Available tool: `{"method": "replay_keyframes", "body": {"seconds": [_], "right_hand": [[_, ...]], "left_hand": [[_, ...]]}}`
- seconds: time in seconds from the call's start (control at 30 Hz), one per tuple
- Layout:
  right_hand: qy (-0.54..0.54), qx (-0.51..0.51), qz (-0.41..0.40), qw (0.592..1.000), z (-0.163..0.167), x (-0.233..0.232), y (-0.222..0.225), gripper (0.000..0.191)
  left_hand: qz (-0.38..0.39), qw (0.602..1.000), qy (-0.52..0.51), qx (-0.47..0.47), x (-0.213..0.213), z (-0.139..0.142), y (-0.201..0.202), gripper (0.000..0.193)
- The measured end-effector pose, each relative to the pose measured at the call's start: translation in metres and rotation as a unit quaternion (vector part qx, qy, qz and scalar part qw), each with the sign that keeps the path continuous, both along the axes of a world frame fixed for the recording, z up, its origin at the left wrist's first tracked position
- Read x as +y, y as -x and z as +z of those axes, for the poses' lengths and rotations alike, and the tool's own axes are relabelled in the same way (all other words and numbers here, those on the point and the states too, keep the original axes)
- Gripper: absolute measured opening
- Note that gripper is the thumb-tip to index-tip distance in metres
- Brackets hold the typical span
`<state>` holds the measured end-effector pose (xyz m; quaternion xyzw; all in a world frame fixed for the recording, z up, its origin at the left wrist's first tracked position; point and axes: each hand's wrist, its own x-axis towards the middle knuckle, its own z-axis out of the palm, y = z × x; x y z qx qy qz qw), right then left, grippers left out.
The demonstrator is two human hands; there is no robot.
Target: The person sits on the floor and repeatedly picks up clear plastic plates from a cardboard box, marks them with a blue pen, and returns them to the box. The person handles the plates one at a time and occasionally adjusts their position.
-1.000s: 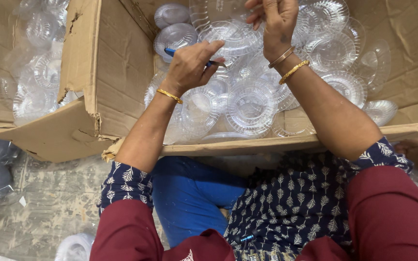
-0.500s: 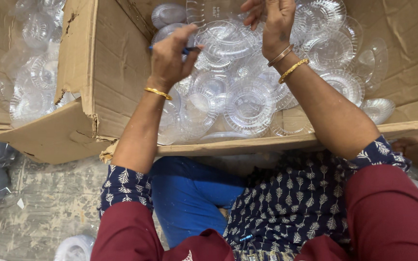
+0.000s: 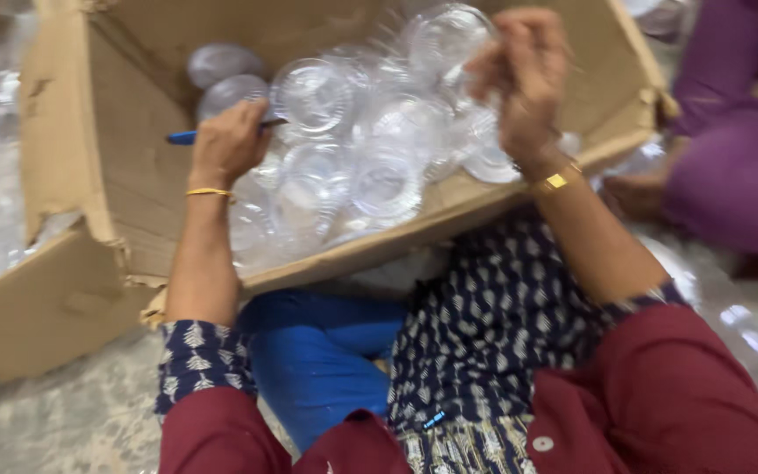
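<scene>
1. Left hand (image 3: 228, 145) – fingers curled tight round a blue pen (image 3: 188, 136), gripped mid-shaft; blue end sticking out past the hand to the left, darker tip end poking out to the right, pen roughly level.
2. Hand w/ pen hovering over the left part of the cardboard box (image 3: 125, 175), just above the clear plastic lids (image 3: 344, 158) piled inside. Nearest lid just right of the pen tip – touching or not, can't tell.
3. Gold bangle (image 3: 209, 191) on left wrist.
4. Right hand (image 3: 524, 75) raised over the right-hand side of the box, fingers bunched together, blurred by motion. Seems to pinch sth. thin and clear at the fingertips – too blurred to say for sure what, or whether anything is held.
5. Gold bracelet (image 3: 557, 181) on right wrist, just above the box's near wall.
6. Lids: round, see-through, ridged, stacked loose & overlapping – filling most of the box from centre to far right corner.
7. Box tilted towards the lap, near wall resting vs. the knees; torn flap (image 3: 46, 307) hanging out at the left onto the floor (image 3: 54, 421).
8. Below: patterned navy top (image 3: 493, 342), maroon sleeves (image 3: 660, 404), blue fabric (image 3: 322, 351) over the lap.
9. Far right: another person in purple clothing (image 3: 739, 149), seated, well apart from the pen.
</scene>
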<state>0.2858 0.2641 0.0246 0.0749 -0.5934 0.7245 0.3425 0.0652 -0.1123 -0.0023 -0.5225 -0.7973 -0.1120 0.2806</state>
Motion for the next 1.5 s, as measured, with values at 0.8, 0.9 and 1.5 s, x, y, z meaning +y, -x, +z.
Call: {"method": "replay_keyframes", "body": {"seconds": [0.8,0.9,1.5], "right_hand": [[-0.430,-0.468,-0.488,0.598,-0.137,0.122,-0.399,0.028],[-0.446,-0.390,-0.559,0.581,-0.138,0.112,-0.374,0.041],[-0.748,-0.021,0.016,0.663,0.003,-0.066,0.085,0.030]], "left_hand": [[0.041,0.990,0.136,-0.009,0.002,0.012,-0.048,0.016],[0.062,0.990,0.123,-0.019,-0.001,0.016,-0.055,0.018],[0.136,0.980,0.094,-0.110,-0.012,0.013,-0.024,0.018]]}}
